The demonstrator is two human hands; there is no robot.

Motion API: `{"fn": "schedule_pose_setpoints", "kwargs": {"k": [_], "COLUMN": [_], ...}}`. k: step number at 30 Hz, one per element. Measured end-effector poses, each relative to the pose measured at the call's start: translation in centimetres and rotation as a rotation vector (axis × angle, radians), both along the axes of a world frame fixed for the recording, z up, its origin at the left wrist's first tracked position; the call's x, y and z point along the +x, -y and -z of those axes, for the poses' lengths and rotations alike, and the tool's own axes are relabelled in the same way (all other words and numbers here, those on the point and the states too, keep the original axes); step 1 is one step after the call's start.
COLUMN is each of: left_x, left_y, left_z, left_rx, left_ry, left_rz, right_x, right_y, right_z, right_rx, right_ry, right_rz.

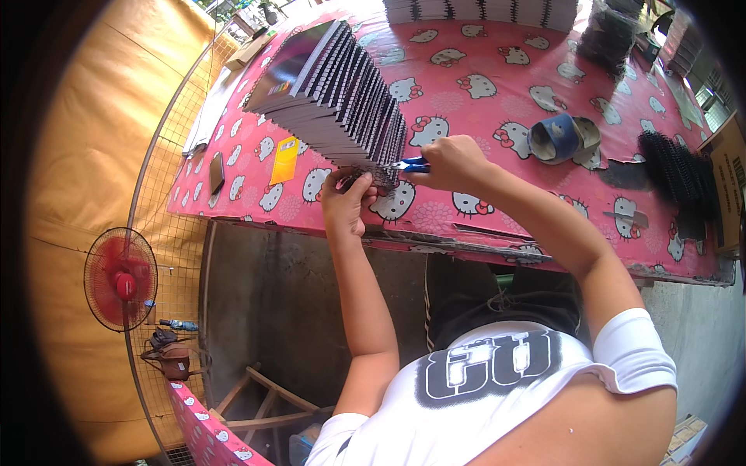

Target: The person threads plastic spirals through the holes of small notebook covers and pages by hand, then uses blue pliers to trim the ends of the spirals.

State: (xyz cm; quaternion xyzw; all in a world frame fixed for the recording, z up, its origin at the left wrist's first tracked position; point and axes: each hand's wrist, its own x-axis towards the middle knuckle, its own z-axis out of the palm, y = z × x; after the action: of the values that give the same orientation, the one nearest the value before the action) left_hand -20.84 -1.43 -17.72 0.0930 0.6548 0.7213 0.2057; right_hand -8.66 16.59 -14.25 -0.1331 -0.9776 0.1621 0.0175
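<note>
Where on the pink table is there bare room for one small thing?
The widest bare patch lies between the stack of books, the far row of books and the blue roll. A smaller one separates the yellow card from the dark slab. Crowded: the stack's near end, with left hand, right hand and pliers; the right side, with black coils and box.

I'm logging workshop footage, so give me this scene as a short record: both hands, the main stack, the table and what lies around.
Left hand: at the near end of the stack, fingers by the coil ends; exact grip unclear
Right hand: holding blue-handled pliers, tips toward the coil ends
Main stack: coil-bound books, black coils showing along one side
Table cover: pink, cartoon-cat print
Left of stack: yellow card
Table's right side: loose black coils beside a cardboard box
Beyond table, left: red fan
</note>
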Motion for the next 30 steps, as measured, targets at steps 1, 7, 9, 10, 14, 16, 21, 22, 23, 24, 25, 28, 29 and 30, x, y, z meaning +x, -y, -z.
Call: {"fn": "schedule_pose_setpoints", "kwargs": {"k": [1, 7, 9, 10, 14, 16, 21, 22, 23, 24, 25, 28, 29, 30], "left_x": [0.0, 1.6, 1.0, 0.8, 0.7, 1.1, 1.5, 1.2, 1.0, 0.8, 0.6, 1.0, 1.4, 1.6], "left_y": [0.2, -1.6, -0.9, -0.5, -0.3, -0.7, -1.1, -0.9, -0.7, -0.5, -0.1, -0.2, -0.5, -0.8], "left_z": [0.1, -0.7, 0.2, 0.7, 1.2, 1.0, 1.4, 1.8, 2.0, 2.2, 2.4, 2.2, 1.8, 1.6], "left_rx": [0.0, -0.064, -0.089, -0.07, -0.018, -0.019, -0.066, -0.051, -0.037, -0.022, -0.031, -0.057, -0.073, -0.09], "left_ry": [0.005, -0.021, -0.059, -0.049, -0.012, 0.001, -0.021, -0.019, -0.016, -0.014, -0.02, -0.017, -0.005, 0.007], "left_rz": [-0.003, -0.014, -0.033, -0.024, 0.005, 0.006, -0.046, -0.047, -0.048, -0.049, -0.041, -0.016, -0.022, -0.027], "right_x": [0.4, -0.8, -0.9, -0.8, 0.7, 0.6, -0.9, -0.8, -0.6, -0.3, 0.1, 0.3, 0.2, 0.0], "right_y": [-0.3, -1.4, -0.1, 0.3, -1.2, -2.3, -0.9, -0.5, -0.5, -0.6, -0.7, -1.9, -1.9, -1.8], "right_z": [0.1, 4.3, 1.7, 0.6, 1.6, 4.2, 3.8, 3.2, 3.2, 3.0, 2.8, 4.4, 4.5, 4.7], "right_rx": [-0.008, 0.283, 0.108, 0.025, 0.104, 0.301, 0.176, 0.094, 0.086, 0.088, 0.089, 0.307, 0.411, 0.342], "right_ry": [-0.005, -0.604, -0.151, 0.077, -0.176, -0.554, -0.372, -0.162, -0.124, -0.149, -0.174, -0.551, -0.727, -0.608], "right_rz": [0.013, -0.044, -0.018, -0.004, -0.004, -0.045, -0.072, -0.05, -0.032, -0.021, -0.011, -0.074, -0.116, -0.089]}}
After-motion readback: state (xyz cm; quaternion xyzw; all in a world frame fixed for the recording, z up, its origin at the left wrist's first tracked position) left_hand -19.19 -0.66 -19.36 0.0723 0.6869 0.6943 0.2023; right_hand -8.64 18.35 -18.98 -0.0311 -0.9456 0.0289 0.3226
